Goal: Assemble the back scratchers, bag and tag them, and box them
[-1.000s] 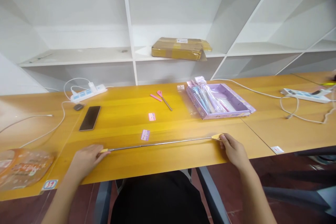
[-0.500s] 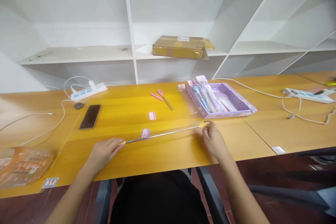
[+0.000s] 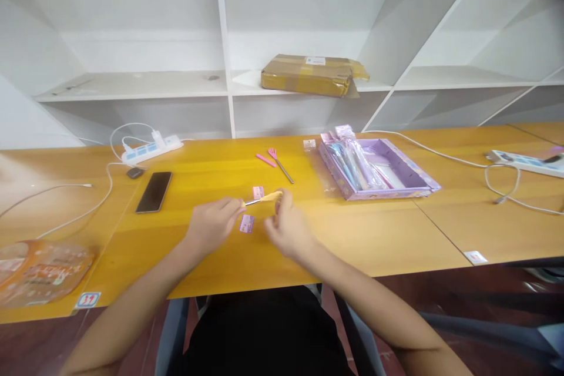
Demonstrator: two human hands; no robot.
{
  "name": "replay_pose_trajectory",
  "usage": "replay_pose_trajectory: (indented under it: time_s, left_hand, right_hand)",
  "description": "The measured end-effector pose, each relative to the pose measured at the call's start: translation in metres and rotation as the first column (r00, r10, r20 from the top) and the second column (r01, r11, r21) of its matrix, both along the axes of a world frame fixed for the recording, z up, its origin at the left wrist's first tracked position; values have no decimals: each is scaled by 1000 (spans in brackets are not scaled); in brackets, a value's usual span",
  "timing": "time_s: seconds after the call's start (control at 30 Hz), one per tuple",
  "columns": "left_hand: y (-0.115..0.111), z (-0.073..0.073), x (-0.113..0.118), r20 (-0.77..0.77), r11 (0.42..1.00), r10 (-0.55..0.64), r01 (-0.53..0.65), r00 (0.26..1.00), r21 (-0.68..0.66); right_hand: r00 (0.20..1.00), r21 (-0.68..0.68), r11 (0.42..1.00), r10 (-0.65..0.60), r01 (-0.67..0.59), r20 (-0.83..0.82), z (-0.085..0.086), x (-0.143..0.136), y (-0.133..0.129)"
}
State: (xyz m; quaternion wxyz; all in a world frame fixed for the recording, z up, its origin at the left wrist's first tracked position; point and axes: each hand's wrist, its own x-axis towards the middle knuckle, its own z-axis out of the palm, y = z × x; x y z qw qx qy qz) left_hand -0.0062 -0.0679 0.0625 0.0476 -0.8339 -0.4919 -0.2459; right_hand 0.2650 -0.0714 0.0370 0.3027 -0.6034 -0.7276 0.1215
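Between my hands is a telescopic back scratcher with a yellow head (image 3: 270, 196) and a short stretch of metal rod. My left hand (image 3: 214, 222) is closed round its yellow handle end. The fingers of my right hand (image 3: 288, 226) pinch the head's far tip. Just below the rod lies a small purple printed card (image 3: 247, 224); a pink card (image 3: 258, 192) is partly behind it. Farther back on the table rest a pink-headed scratcher (image 3: 281, 165) with a metal rod and a separate pink strip (image 3: 266, 160).
A purple tray (image 3: 418, 179) of bagged scratchers stands right of my hands. To the left lie a phone (image 3: 154, 192), a power strip (image 3: 152, 150) and an orange plastic bag (image 3: 48, 273). A taped cardboard box (image 3: 308, 75) sits on the shelf; another power strip (image 3: 526, 163) is far right.
My hands have come together, and the back scratcher's long rod has slid in to a short length. My right hand moved left and my left hand moved right and up.
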Motion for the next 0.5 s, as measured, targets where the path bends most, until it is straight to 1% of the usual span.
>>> replay_pose_trajectory:
  time_s: [0.03,0.07,0.1,0.13,0.17,0.2,0.23,0.3,0.33,0.37,0.4,0.43,0.5]
  left_hand:
    - [2,-2,5,-53,998,35,-38,998,-47]
    - [5,-4,8,-95,993,57,-66,994,-101]
    - [10,-6,9,-119,984,72,-90,990,-154]
    - [15,-9,8,-124,972,81,-105,989,-208]
    - [21,-12,7,-113,960,87,-114,990,-256]
    - [28,-15,6,-85,949,95,-116,992,-292]
    - [33,-19,6,-47,941,99,-109,994,-321]
    - [41,-29,8,53,928,113,-86,992,-362]
    - [43,-35,11,109,923,127,-78,986,-377]
    - [44,-41,14,165,917,146,-71,975,-393]
    - [44,-48,16,217,909,165,-63,962,-412]
    - [42,-54,18,264,901,180,-51,948,-431]
    - [38,-64,19,342,887,177,2,923,-462]
  right_hand:
    - [997,-68,996,67,-64,42,-8,-10,-1]
    - [985,-144,981,144,-129,99,-15,-15,2]
    - [962,-197,964,212,-177,173,-21,-13,9]
    - [935,-228,953,256,-201,246,-24,-6,19]
    - [912,-234,953,264,-195,313,-25,7,33]
    - [906,-218,963,232,-162,353,-24,22,49]
    - [912,-182,977,172,-110,372,-22,40,65]
    - [906,-81,994,-27,68,422,-19,73,95]
    - [877,-30,984,-140,173,459,-19,87,107]
    - [833,-20,965,-217,263,510,-20,98,116]
    - [785,-28,942,-262,335,561,-23,107,122]
    - [745,-47,921,-281,386,605,-27,114,125]
    - [700,-95,896,-270,435,661,-36,124,126]
